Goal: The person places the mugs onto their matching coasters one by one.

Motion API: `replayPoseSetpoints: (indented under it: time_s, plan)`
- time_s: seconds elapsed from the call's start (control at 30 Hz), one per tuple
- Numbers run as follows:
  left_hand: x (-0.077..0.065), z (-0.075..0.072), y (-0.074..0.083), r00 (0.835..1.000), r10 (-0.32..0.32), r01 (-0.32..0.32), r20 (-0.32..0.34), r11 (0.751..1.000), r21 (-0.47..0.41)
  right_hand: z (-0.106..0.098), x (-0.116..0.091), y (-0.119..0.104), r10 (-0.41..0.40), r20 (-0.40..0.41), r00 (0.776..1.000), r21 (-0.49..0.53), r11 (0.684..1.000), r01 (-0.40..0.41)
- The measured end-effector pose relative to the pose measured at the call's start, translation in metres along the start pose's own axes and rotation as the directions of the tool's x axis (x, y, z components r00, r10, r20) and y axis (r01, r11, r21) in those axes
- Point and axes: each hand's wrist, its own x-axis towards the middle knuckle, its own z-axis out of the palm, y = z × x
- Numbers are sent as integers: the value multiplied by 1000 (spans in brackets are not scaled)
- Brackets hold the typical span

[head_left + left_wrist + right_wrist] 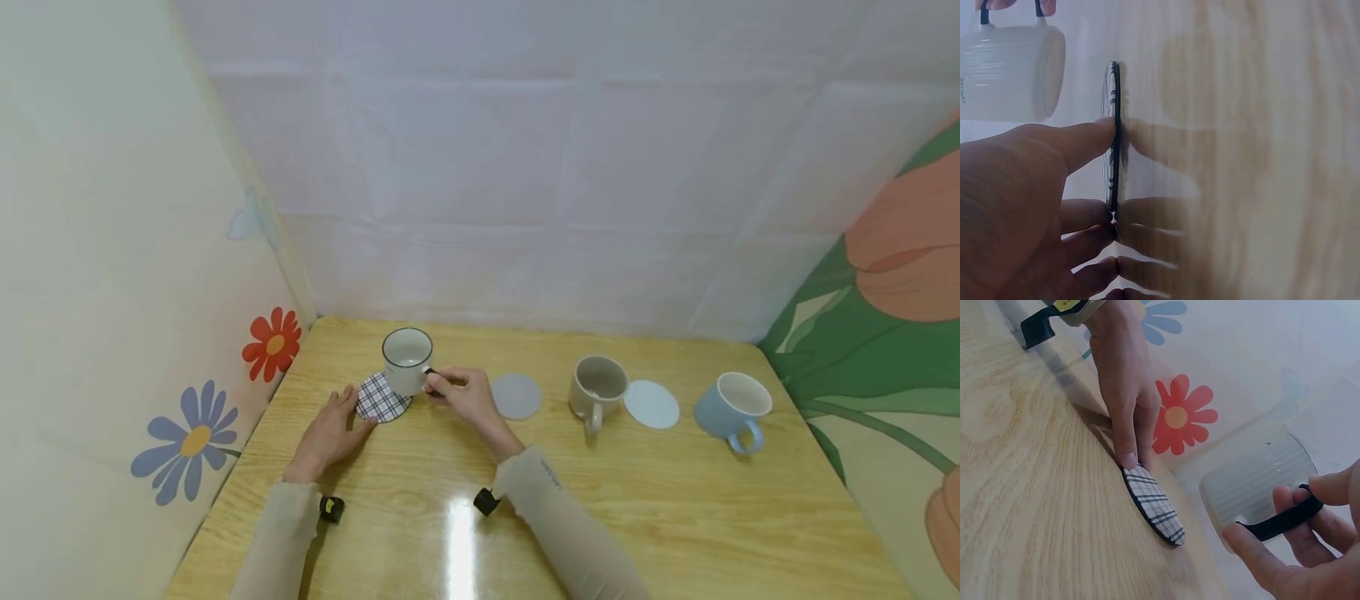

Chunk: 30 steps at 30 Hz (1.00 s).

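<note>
My right hand grips the black handle of a white ribbed mug with a dark rim. In both wrist views the mug hangs upright above the table, beside and over a round plaid coaster. That coaster lies flat, its far right part covered by the mug in the head view. My left hand rests at the coaster's near left side. Its extended thumb and forefinger touch the coaster's edge, the other fingertips lying on the tabletop.
To the right on the wooden table lie a grey round coaster and a pale blue one. A beige mug stands between them, and a blue mug stands far right. A flowered wall borders the left.
</note>
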Motion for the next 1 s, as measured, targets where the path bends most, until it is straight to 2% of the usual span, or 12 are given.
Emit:
replayPoseSetpoints:
  time_s: [0.33,1.0]
  plan:
    - [0,-1,1,1000,-3,3,0,1000,4,5,-3,0,25,-3,1000,38,999,-25]
    - [0,1,-2,1000,10,-10,-26,1000,0,18,0,2,31,-14,999,49,998,-30]
